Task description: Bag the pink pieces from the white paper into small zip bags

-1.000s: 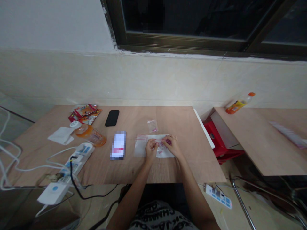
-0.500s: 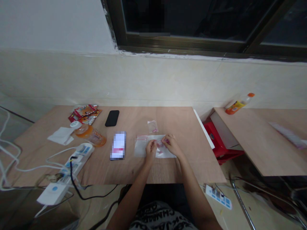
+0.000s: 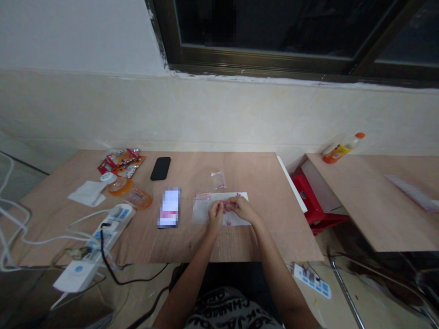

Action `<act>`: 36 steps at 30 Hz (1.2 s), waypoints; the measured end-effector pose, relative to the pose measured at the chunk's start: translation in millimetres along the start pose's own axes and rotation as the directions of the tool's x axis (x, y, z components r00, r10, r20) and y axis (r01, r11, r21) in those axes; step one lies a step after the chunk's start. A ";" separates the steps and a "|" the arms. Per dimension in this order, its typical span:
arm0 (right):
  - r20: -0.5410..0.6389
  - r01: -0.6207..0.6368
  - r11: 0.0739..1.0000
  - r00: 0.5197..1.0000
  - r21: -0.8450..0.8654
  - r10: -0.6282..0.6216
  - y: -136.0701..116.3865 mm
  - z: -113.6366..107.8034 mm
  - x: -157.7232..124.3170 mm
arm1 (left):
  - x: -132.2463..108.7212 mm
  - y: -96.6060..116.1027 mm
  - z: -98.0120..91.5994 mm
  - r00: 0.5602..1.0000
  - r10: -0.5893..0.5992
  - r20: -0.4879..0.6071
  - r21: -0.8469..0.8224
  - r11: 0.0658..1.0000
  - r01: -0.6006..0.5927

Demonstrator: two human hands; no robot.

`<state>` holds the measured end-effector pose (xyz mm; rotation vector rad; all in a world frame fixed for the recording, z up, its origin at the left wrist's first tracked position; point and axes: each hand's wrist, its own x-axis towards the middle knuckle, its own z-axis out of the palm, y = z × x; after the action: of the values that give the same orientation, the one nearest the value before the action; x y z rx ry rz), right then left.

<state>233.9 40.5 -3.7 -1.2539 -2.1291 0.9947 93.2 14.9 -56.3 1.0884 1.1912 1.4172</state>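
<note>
Left hand (image 3: 216,215): pinching the clear zip bag (image 3: 202,214) at its middle.
Right hand (image 3: 243,209): pinching beside the left, fingertips meeting it.
Bag: flat, mid-front of the plywood worktop (image 3: 247,169).
Beyond: small zip bag (image 3: 218,180), near.

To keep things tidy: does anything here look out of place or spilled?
The orange-capped plastic bottle lies on its side on the right-hand table, and the orange-tinted jar lies tipped over, apparently with its white lid off.

Count: two hands (image 3: 216,216) (image 3: 243,208); two clear zip bags (image 3: 206,209) (image 3: 218,180); one black smartphone (image 3: 160,168); two white power strips (image 3: 113,228) (image 3: 311,281); one orange-capped bottle (image 3: 344,148); one white paper napkin (image 3: 87,193); one red plastic stool (image 3: 308,201); two counters (image 3: 240,167) (image 3: 377,201).
</note>
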 end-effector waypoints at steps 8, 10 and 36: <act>-0.045 0.053 0.996 0.997 -0.074 -0.057 2.6 -7.7 0.5 | -0.8 -1.5 -1.6 1.000 0.012 0.027 0.027 1.000 -0.013; -0.096 0.047 0.999 0.994 -0.011 -0.048 7.5 -8.5 0.7 | -1.0 -3.0 -1.6 1.000 0.000 0.024 0.021 1.000 0.000; -0.380 -0.474 0.818 0.858 -0.325 0.346 44.5 -19.3 20.8 | -0.7 -6.9 -0.5 1.000 0.000 -0.015 0.072 0.997 0.001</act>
<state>261.5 79.8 -25.5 -2.0046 -1.9074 0.4580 93.6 14.6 -63.2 1.1283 1.2614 1.3943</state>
